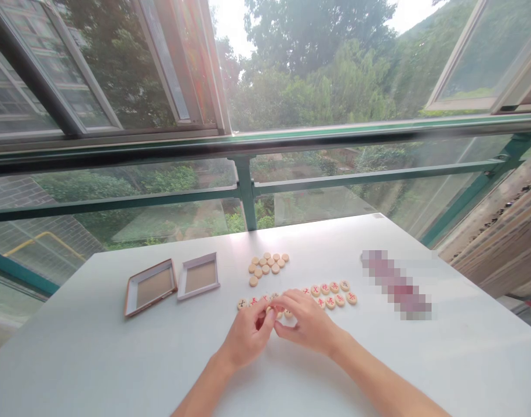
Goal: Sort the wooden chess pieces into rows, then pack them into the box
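Both hands meet over rows of round wooden Chinese chess pieces with red and dark characters. My left hand is closed, its thumb and fingers pinching a pale piece that shows only in part. From the other side, my right hand curves in with bent fingers, its fingertips at that same piece. Beneath and between the hands, several pieces are partly hidden. To the right of my right hand, two rows of face-up pieces continue. Left of them, a dark-marked piece ends the upper row.
Behind the rows lies a cluster of blank-side-up pieces. Two shallow open box halves sit at the left on the white table. A blurred-out pinkish object is at the right. Beyond the table runs a green railing with windows.
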Motion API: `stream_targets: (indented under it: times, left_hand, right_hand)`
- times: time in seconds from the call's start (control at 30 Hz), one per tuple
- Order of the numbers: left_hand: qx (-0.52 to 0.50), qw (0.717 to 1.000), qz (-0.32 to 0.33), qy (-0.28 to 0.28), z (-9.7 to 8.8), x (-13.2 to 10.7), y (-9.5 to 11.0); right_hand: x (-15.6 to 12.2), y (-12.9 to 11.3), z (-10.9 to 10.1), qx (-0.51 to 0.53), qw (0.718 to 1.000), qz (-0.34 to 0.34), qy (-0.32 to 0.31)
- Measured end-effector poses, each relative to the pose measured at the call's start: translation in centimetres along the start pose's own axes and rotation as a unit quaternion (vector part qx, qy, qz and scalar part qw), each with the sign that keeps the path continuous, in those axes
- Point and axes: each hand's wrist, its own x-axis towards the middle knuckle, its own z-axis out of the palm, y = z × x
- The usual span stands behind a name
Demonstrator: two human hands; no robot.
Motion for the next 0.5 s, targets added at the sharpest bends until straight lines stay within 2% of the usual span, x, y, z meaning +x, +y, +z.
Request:
stream_targets:
  times: [0.5]
  left_hand:
    - [-0.001, 1.0, 0.025, -0.005, -0.26, -0.11, -0.13]
  right_hand:
    - [-0.03, -0.17, -0.37, 0.003, 1.0, 0.021, 0.0]
